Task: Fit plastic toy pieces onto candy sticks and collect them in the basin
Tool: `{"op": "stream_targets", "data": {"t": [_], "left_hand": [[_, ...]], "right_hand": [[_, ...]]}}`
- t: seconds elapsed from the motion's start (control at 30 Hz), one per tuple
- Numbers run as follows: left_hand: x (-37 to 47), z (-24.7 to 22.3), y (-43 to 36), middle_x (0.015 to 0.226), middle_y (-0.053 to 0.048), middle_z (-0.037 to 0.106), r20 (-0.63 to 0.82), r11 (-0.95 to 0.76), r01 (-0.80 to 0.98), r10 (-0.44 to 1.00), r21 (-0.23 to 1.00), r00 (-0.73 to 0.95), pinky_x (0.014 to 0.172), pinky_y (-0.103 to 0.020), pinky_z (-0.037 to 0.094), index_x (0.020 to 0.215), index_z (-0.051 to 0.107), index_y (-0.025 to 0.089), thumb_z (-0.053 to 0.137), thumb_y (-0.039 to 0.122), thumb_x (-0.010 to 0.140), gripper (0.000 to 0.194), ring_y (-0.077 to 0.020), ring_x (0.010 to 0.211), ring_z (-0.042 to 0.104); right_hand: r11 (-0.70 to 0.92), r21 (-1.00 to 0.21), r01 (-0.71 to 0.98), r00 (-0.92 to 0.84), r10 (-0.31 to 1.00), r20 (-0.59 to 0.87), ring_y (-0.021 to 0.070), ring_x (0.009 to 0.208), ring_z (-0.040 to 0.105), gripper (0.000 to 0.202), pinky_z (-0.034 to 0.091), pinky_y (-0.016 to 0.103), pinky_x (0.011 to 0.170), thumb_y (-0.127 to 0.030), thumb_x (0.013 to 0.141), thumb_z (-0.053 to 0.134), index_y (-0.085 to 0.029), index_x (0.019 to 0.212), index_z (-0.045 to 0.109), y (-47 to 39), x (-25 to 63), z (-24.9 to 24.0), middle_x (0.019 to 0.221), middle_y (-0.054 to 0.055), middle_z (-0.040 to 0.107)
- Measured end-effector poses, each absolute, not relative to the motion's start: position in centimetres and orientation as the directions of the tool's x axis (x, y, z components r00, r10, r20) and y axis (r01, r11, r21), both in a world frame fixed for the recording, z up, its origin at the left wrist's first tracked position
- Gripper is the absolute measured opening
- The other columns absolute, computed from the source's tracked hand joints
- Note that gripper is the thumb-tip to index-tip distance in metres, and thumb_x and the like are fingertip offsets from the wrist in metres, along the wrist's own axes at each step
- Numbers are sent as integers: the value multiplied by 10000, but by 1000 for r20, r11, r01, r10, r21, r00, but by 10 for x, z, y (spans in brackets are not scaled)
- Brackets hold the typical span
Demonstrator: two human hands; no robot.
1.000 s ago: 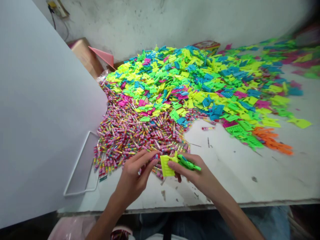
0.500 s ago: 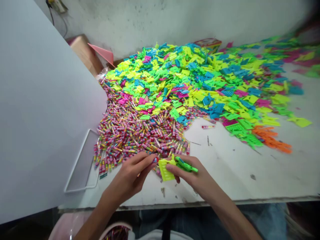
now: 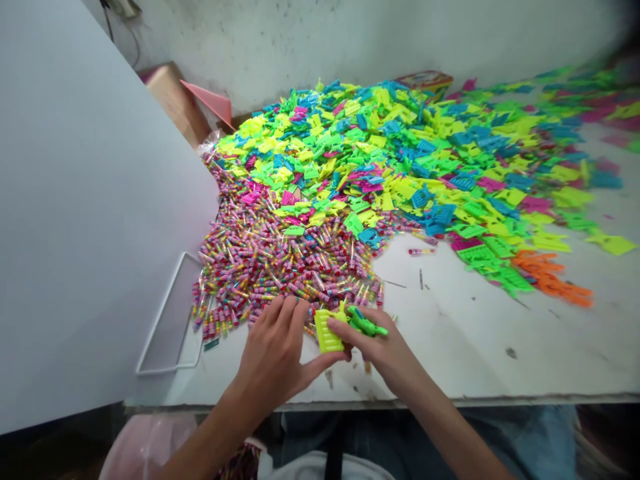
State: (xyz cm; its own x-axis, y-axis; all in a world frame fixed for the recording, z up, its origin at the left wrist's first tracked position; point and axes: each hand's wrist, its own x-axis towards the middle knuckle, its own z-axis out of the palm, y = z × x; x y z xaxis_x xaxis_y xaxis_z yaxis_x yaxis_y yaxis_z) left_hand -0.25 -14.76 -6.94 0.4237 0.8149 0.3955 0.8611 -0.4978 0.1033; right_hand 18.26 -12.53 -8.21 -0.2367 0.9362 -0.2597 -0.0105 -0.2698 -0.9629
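My right hand (image 3: 373,340) is closed around a yellow ribbed plastic piece (image 3: 327,331) and a bundle of green plastic pieces (image 3: 367,323), with some blue showing among the green. My left hand (image 3: 275,340) lies palm down at the near edge of the pile of small candy-coloured tubes (image 3: 285,260). Its fingers stretch forward over the tubes. The left thumb reaches right, its tip at the right hand just below the yellow piece. Whatever is under the left fingertips is hidden.
Behind the tubes rises a heap of yellow, green, blue and pink plastic pieces (image 3: 360,147), spreading right. Orange pieces (image 3: 553,277) lie at its near right end. A large white panel (image 3: 100,220) stands at left, beside a white wire frame (image 3: 167,370). A pink container (image 3: 150,443) sits below the table edge.
My left hand has opened from a pinch on a small red-ended tube, its fingers now forward and thumb extended right. The right hand still holds the yellow and green pieces.
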Motion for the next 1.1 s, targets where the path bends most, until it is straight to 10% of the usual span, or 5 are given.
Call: {"op": "stream_targets", "data": {"t": [0.43, 0.7, 0.9, 1.1], "left_hand": [[1, -86, -146, 856, -62, 634, 518, -549, 802, 769, 233, 375, 837, -384, 509, 1014, 546, 170, 680, 464, 893, 345, -242, 856, 591], [37, -94, -151, 1021, -94, 641, 366, -411, 698, 903, 586, 224, 780, -344, 553, 1175, 556, 203, 548, 356, 985, 244, -228, 935, 635], [23, -113, -126, 1226, -124, 634, 370, -442, 734, 888, 516, 274, 961, -409, 522, 1301, 531, 217, 478, 259, 1010, 298, -249, 1172, 596], [3, -153, -96, 1296, -126, 626, 434, -441, 888, 830, 129, 350, 921, -423, 496, 1327, 575, 238, 519, 152, 960, 381, -281, 1204, 570]], "right_hand": [[-323, -934, -150, -194, 936, -293, 123, 491, 526, 389, 411, 229, 449, -522, 716, 806, -172, 662, 645, -123, 181, -85, 534, -22, 576], [-126, -951, -282, 31, 990, -140, 248, 1153, 616, 371, 479, 350, 1001, -414, 839, 727, -236, 1162, 688, -121, 175, -108, 1232, 62, 683], [-45, -957, -288, 157, 983, -94, 229, 882, 687, 334, 536, 341, 815, -362, 872, 642, -221, 1173, 621, -98, 209, -115, 964, 43, 693], [88, -858, 506, 178, 963, 204, 245, 921, 653, 319, 521, 382, 820, -484, 937, 489, -205, 1050, 594, -34, 277, -116, 1071, 99, 659]]}}
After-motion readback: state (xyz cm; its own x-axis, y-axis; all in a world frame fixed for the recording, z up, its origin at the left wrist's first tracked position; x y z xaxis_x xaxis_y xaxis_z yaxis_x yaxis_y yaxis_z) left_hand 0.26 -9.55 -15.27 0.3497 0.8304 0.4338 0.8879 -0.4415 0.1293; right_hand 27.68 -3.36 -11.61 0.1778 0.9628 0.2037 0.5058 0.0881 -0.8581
